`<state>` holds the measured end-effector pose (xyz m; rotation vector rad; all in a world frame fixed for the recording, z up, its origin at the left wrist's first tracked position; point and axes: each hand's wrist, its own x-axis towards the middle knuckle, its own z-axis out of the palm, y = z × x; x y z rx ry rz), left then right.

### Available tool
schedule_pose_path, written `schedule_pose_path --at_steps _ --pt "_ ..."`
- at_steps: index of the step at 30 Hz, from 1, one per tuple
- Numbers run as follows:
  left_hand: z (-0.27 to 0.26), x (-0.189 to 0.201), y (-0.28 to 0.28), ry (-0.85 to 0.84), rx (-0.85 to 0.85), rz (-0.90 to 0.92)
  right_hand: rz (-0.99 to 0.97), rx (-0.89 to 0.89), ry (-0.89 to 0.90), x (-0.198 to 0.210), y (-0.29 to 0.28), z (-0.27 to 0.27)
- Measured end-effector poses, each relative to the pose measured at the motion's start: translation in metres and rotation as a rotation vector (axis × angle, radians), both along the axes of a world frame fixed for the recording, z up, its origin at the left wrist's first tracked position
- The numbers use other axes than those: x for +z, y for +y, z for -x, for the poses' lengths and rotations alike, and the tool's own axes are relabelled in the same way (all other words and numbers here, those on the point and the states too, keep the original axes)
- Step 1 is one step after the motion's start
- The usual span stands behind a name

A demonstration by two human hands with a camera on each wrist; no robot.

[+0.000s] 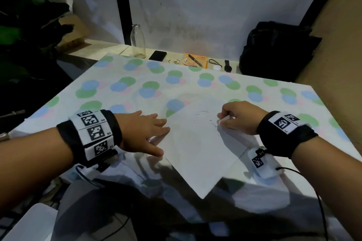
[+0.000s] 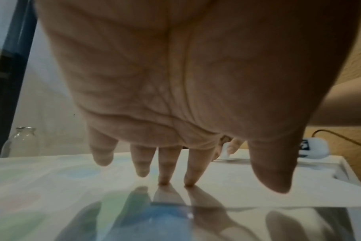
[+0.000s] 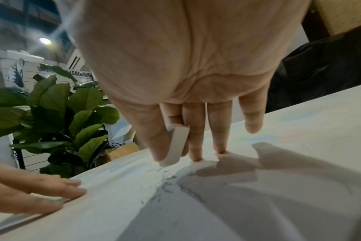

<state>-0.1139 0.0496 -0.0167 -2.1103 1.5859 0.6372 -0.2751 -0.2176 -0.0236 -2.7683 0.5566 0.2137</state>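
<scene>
A white sheet of paper (image 1: 197, 143) lies tilted on the dotted tablecloth (image 1: 127, 84), with faint pencil marks (image 1: 213, 123) near its right side. My left hand (image 1: 148, 131) lies flat, its straight fingertips (image 2: 165, 179) pressing on the sheet's left edge. My right hand (image 1: 237, 117) pinches a small white eraser (image 1: 223, 120) between thumb and index finger. The eraser's (image 3: 176, 143) tip touches the paper beside the grey smudges (image 3: 165, 184). Two more right fingers rest on the sheet.
At the table's far edge stand a glass bottle (image 1: 138, 42), a dark phone (image 1: 157, 55), an orange notebook with a pen (image 1: 195, 60) and a watch (image 1: 227, 65). A black backpack (image 1: 274, 49) sits back right. A leafy plant (image 3: 58, 117) is left. A tagged white device (image 1: 261, 164) lies under my right wrist.
</scene>
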Motion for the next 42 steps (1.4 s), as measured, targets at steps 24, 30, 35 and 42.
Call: schedule_pose_path --at_steps 24,30,35,42 --pt "-0.023 -0.042 -0.049 0.083 0.142 0.012 -0.062 0.435 0.023 0.000 0.088 -0.052" --pt "-0.016 -0.038 -0.050 0.027 0.150 -0.006 0.032 0.398 -0.049 -0.002 0.091 -0.069" --pt "-0.013 -0.031 -0.050 0.068 0.169 0.009 -0.035 0.502 0.080 0.000 0.091 -0.050" --pt "-0.014 -0.033 -0.050 0.031 0.163 -0.020 0.078 0.386 -0.023 -0.006 0.086 -0.077"
